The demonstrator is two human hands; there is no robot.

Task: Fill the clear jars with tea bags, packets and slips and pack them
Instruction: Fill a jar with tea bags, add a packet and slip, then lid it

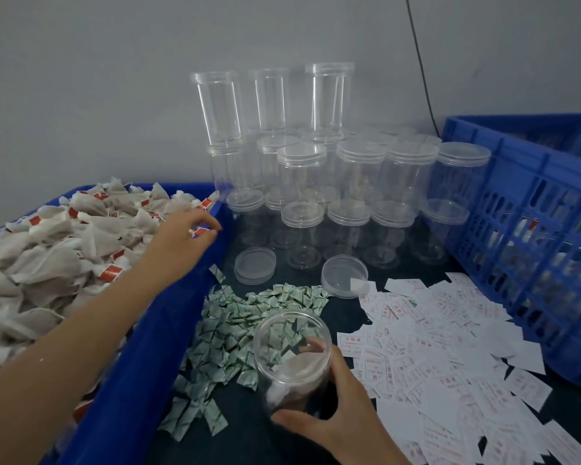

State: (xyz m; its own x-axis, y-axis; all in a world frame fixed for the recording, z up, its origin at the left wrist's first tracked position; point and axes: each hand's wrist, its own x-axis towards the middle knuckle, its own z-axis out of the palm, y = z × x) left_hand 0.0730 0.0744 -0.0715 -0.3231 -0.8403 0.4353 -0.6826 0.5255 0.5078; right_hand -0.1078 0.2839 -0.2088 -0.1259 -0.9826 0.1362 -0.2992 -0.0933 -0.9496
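Nearest, on the counter (249, 444), the right hand (332, 407) curled its grip round the open jar (292, 357), probably light, stiff and slick, best held mid-wall; farther off, the left hand (185, 236) hovered over soft tea bags (64, 236), grip impossible to judge.

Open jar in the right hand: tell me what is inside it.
The open jar holds a few white pieces, likely slips or tea bags, low down. The right hand grips its lower part and covers the bottom, so the rest cannot be seen.
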